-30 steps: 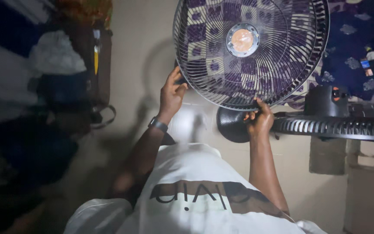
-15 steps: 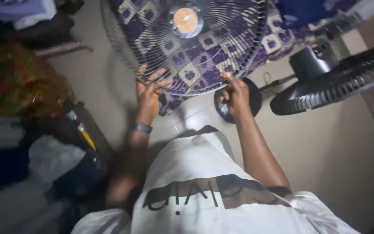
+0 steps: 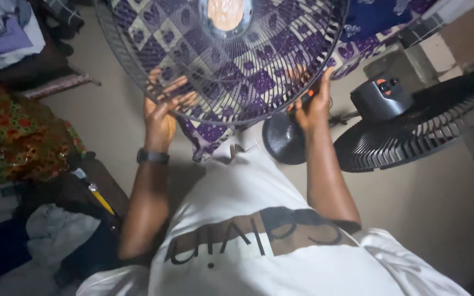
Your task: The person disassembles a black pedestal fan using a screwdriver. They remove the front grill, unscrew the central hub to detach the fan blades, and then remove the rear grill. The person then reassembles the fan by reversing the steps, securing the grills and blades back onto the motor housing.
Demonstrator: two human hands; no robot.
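Round wire fan grille (image 3: 231,60) held up in both hands over the floor (image 3: 111,118), in front of the chest.

Beyond and behind it, patterned purple cloth (image 3: 215,131) showing through the wires; at the right, black fan head (image 3: 412,131) with its motor housing (image 3: 381,97) tilted, round base (image 3: 283,138) on the floor just below the grille. Grille face-on to the camera, lower rim toward the body, top edge cut off by the frame. Left hand (image 3: 160,112) at the lower left rim, fingers (image 3: 174,87) spread and curled through the wires, gripping. Right hand (image 3: 312,101) at the lower right rim, closed on it; fingertips partly hidden behind the mesh. Both hands equally near, at opposite ends of the rim. Dim clutter at the left edge, hard to make out.
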